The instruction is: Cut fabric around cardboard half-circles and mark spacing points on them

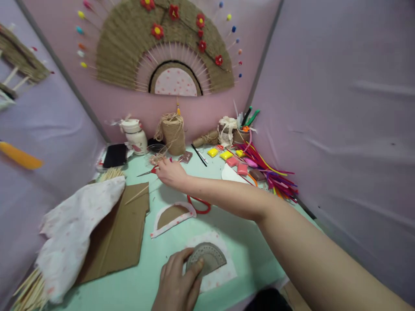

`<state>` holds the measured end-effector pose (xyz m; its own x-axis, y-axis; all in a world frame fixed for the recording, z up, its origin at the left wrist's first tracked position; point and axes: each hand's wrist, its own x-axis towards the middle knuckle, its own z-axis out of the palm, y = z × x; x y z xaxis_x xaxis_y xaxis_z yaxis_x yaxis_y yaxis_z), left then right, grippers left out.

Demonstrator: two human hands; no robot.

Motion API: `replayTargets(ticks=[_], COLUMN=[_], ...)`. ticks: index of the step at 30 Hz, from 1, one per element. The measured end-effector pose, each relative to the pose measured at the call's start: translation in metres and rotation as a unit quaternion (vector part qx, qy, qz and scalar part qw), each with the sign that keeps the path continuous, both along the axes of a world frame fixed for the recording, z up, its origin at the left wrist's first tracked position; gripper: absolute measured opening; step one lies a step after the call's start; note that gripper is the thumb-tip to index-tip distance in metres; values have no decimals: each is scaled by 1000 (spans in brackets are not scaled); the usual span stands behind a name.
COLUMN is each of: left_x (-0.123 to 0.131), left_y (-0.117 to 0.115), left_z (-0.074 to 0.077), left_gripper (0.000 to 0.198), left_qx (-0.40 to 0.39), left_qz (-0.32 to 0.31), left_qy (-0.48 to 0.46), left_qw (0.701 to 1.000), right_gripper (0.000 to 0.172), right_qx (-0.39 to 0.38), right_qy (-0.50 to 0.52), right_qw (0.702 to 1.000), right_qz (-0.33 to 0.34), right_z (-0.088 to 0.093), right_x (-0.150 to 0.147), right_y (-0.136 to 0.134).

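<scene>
My left hand [177,280] rests at the near edge of the mint-green table [246,242], thumb and fingers pinching a semicircular protractor [205,258] that lies on a white fabric piece [220,276]. My right hand [170,172] reaches far across the table, fingers curled over small red-handled scissors [149,171], blades pointing left. A fabric-edged cardboard half-circle [173,217] lies between the two hands. Beside it, a red loop [199,204] shows under my forearm.
Brown cardboard [119,233] and floral white cloth [78,224] cover the left side, with bamboo sticks [30,291] at the corner. At the back stand a jar [135,136], twine spool [173,134], black phone [115,155], clay packets [227,156] and pipe cleaners [272,175].
</scene>
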<state>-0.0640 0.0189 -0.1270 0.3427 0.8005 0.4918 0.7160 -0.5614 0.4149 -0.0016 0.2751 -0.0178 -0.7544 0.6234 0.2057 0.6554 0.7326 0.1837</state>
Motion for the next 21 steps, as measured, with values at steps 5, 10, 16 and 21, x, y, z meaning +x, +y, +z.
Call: replayTargets(ticks=[5,10,16,21], left_x=[-5,-9,-9,-13], left_y=[2,4,4,8], left_z=[8,4,5,-1], left_gripper=[31,34,31,32], left_qx=[-9,-1,4,47], left_qz=[-28,-28,-25,-34], left_qy=[35,53,63,76], left_qw=[999,998,998,995], right_gripper=[31,24,25,28], right_qx=[-6,-3,-38,-100], right_qy=[27,66,51,71], right_qw=[990,974,992,989], right_qz=[-139,-216,-109,-82], right_z=[21,29,27,34], right_x=[81,145,93,-1], right_y=[-33,-68,-42,-3])
